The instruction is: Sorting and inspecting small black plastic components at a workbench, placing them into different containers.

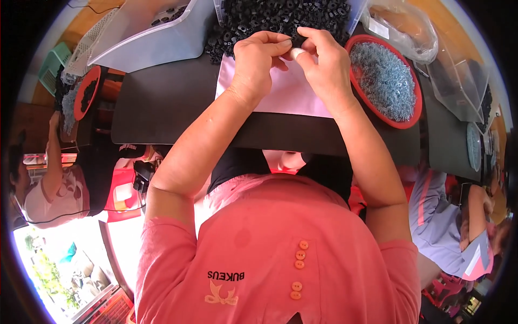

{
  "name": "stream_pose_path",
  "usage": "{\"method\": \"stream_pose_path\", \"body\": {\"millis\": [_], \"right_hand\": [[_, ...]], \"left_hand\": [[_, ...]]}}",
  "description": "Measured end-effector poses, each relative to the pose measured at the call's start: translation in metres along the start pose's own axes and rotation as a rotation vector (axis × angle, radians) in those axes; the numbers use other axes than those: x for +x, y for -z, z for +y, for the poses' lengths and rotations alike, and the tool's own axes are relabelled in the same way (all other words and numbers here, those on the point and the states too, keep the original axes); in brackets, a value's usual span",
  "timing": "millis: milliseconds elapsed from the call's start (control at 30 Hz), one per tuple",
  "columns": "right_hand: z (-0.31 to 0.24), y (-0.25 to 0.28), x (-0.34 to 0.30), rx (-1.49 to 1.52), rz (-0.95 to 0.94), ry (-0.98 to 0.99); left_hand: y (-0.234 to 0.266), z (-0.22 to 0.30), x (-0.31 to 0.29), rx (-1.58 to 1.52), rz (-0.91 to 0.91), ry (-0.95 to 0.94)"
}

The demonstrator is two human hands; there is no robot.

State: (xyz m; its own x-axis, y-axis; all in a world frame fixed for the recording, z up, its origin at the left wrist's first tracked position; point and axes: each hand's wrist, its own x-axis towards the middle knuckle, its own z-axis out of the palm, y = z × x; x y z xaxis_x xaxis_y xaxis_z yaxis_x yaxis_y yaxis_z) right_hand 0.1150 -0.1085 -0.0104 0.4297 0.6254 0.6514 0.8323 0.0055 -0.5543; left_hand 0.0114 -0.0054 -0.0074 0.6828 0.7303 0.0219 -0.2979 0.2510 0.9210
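My left hand (pixel 254 60) is closed in a pinch, its thumb and forefinger meeting in front of a heap of small black plastic parts (pixel 280 16). Right against it, my right hand (pixel 328 65) is also closed, with a pale wrap on one fingertip. Whatever the fingertips hold is small and dark, and it blends into the black heap behind, so I cannot make it out. Beneath both hands a pale pink sheet (pixel 291 97) lies on the dark table. The black parts spill from a tub onto the sheet's far edge.
A red-rimmed bowl (pixel 418 108) of small clear bluish pieces stands to the right. A translucent bin (pixel 156 48) sits at the left on the dark table (pixel 167 108). A clear plastic bag (pixel 415 32) lies far right. Other people (pixel 448 216) work at tables on both sides.
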Motion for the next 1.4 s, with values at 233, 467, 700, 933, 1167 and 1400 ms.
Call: {"method": "stream_pose_path", "body": {"millis": [233, 467, 700, 933, 1167, 1400], "right_hand": [[0.0, 0.002, 0.005, -0.269, 0.028, 0.219], [-0.005, 0.003, 0.002, -0.421, 0.05, 0.345], [0.007, 0.013, 0.008, 0.151, -0.104, 0.017], [0.009, 0.01, 0.006, 0.005, -0.065, 0.052], [0.006, 0.009, 0.004, -0.247, -0.014, 0.23], [0.005, 0.0, 0.002, -0.3, -0.001, 0.303]], "left_hand": [[-0.002, 0.005, 0.0, 0.006, -0.021, 0.011], [0.0, 0.002, 0.0, 0.071, -0.006, 0.013], [-0.005, 0.009, -0.007, 0.166, -0.035, 0.022], [-0.008, 0.004, -0.008, 0.377, -0.052, -0.057], [-0.008, 0.0, -0.012, 0.55, -0.04, -0.15], [-0.002, -0.011, -0.007, 0.823, -0.004, -0.512]]}}
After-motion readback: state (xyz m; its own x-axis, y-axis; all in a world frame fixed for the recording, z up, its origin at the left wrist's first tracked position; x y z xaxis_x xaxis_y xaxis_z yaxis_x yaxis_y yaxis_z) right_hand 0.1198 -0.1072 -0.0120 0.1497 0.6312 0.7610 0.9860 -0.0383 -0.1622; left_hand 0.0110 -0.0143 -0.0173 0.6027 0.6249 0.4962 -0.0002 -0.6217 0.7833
